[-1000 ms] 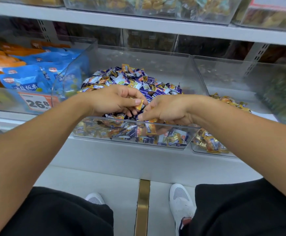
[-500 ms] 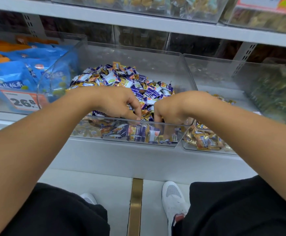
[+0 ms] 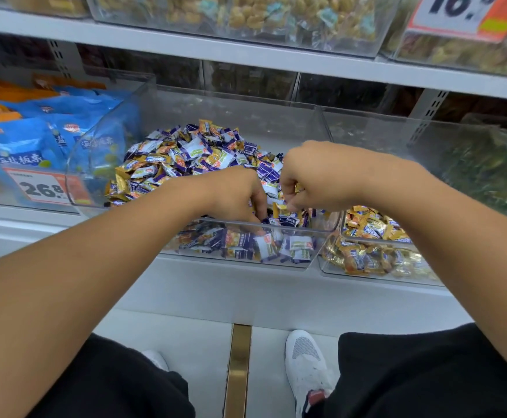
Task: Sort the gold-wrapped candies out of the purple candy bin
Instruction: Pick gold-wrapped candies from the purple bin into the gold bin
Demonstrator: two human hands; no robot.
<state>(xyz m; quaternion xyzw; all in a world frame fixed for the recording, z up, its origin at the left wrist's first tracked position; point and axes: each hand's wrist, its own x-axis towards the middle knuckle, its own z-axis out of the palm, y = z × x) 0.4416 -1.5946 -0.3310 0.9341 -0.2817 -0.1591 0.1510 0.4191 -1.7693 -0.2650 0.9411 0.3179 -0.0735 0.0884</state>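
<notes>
The purple candy bin (image 3: pixel 279 232) is a clear box in the middle of the shelf, heaped with purple-and-white candies (image 3: pixel 194 152) and gold-wrapped candies (image 3: pixel 122 182) mixed in. My left hand (image 3: pixel 231 194) reaches down into the pile near the front wall; its fingertips are buried among the wrappers, so its hold is hidden. My right hand (image 3: pixel 318 173) hovers just to the right of it, fingers curled, with a gold wrapper (image 3: pixel 280 206) pinched at its fingertips.
A clear bin (image 3: pixel 330 268) to the right holds gold and orange candies (image 3: pixel 373 227). Blue snack bags (image 3: pixel 19 146) and a 26.8 price tag (image 3: pixel 42 188) sit to the left. A shelf (image 3: pixel 246 52) with more bins hangs overhead. My shoes are on the floor below.
Both hands dipped from touching each other above the pile into the front of the bin. My right hand has risen slightly with a gold wrapper, while my left digs lower.
</notes>
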